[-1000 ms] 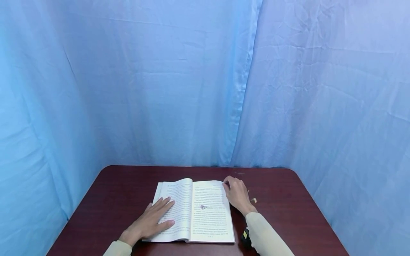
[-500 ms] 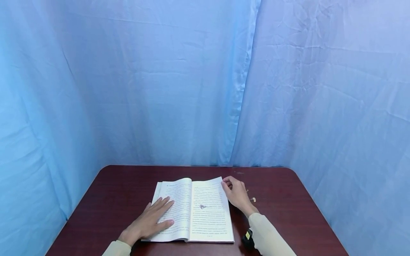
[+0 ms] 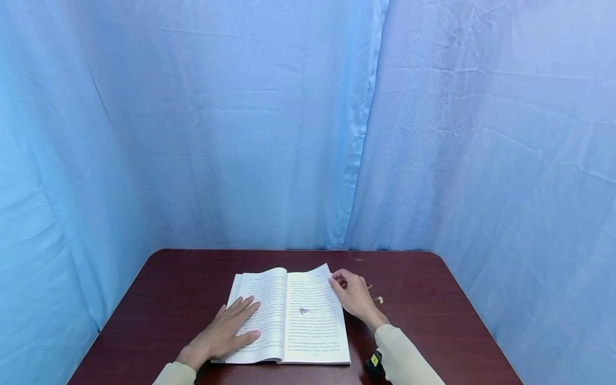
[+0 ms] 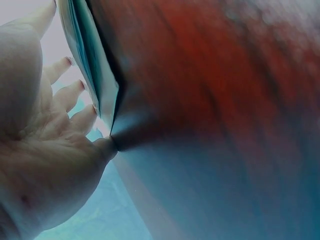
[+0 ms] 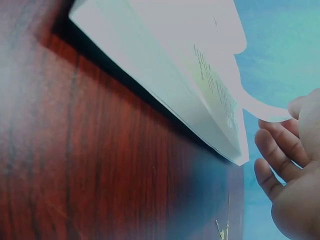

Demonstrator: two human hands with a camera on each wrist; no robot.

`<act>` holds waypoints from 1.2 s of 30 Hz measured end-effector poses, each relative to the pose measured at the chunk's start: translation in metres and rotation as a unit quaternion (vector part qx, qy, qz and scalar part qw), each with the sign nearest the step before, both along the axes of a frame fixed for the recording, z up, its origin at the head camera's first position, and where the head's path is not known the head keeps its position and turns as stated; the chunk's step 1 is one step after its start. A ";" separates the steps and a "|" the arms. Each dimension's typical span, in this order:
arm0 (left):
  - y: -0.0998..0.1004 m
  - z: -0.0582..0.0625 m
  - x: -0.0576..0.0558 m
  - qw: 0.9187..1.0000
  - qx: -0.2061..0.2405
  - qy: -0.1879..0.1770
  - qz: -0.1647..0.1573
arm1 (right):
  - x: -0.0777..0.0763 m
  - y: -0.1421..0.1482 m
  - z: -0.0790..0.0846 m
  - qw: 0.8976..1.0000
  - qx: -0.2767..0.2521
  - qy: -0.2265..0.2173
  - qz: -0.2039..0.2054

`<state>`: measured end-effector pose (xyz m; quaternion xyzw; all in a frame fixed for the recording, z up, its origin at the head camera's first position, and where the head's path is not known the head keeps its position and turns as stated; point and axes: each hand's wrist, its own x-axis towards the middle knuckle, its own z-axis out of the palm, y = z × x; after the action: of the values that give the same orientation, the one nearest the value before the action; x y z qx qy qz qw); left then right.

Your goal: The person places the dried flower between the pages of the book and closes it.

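An open book (image 3: 315,331) with printed text and a small drawing on its right page lies on the dark red table. My left hand (image 3: 223,332) rests with fingers spread on the left page; in the left wrist view the hand (image 4: 55,130) lies along the book's edge (image 4: 92,60). At the upper right of the book, my right hand (image 3: 353,295) pinches the raised corner of a page (image 3: 321,275). The right wrist view shows that page (image 5: 262,109) bending up from the block of pages (image 5: 165,90), its edge between thumb and fingers of the right hand (image 5: 295,155).
The table (image 3: 418,321) has rounded far corners. A small pale scrap (image 3: 379,300) lies right of the right hand. Blue curtains (image 3: 240,133) hang behind and at both sides. A black device with a yellow mark (image 3: 374,361) sits at the right wrist.
The right page's upper corner has lifted and curled leftward in my right hand, which has shifted slightly left. My left hand stays in place on the left page.
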<state>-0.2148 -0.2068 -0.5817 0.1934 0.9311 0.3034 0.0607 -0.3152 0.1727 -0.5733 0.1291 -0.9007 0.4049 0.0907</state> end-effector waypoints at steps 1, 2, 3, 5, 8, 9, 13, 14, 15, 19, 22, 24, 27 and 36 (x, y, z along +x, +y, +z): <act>0.000 0.000 0.000 1.000 -0.001 -0.002 0.000 | 0.001 0.000 0.001 1.000 0.000 -0.001 0.003; -0.001 0.000 0.000 1.000 -0.002 -0.002 0.000 | 0.003 0.000 0.001 1.000 0.000 -0.002 0.006; -0.001 -0.001 0.000 1.000 -0.002 -0.004 0.000 | 0.005 0.000 0.001 1.000 0.000 -0.004 0.009; -0.001 -0.001 0.000 1.000 -0.002 -0.005 0.000 | 0.008 0.000 0.002 1.000 0.001 -0.006 0.017; 0.000 -0.002 -0.001 1.000 0.000 -0.009 0.001 | 0.013 0.001 0.002 0.999 0.004 -0.013 0.032; 0.000 -0.002 -0.001 1.000 0.001 -0.010 0.002 | 0.014 0.001 0.002 0.999 0.008 -0.018 0.037; 0.001 -0.003 -0.002 1.000 0.003 -0.015 0.002 | 0.021 0.002 0.001 0.998 0.021 -0.037 0.051; 0.001 -0.003 -0.002 1.000 0.002 -0.015 0.002 | 0.023 0.002 0.002 0.997 0.019 -0.044 0.054; 0.001 -0.003 -0.002 1.000 0.002 -0.016 0.002 | 0.025 0.003 0.002 0.997 0.019 -0.046 0.058; 0.000 -0.005 -0.002 1.000 0.001 -0.019 0.004 | 0.030 0.003 0.005 0.996 0.006 -0.048 0.079; 0.000 -0.005 -0.001 1.000 0.007 -0.022 0.005 | 0.032 0.003 0.008 0.994 -0.001 -0.049 0.095; -0.001 -0.004 0.000 1.000 0.010 -0.022 0.004 | 0.033 0.002 0.010 0.994 -0.004 -0.052 0.100; -0.001 -0.003 0.001 1.000 0.017 -0.019 0.001 | 0.036 0.002 0.011 0.993 -0.009 -0.059 0.106; -0.003 -0.003 -0.001 1.000 0.019 -0.011 -0.003 | 0.048 0.004 0.010 0.993 -0.008 -0.049 0.104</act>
<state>-0.2160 -0.2097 -0.5850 0.1937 0.9238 0.3232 0.0683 -0.2670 0.1763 -0.5637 0.2017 -0.8823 0.4252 0.0049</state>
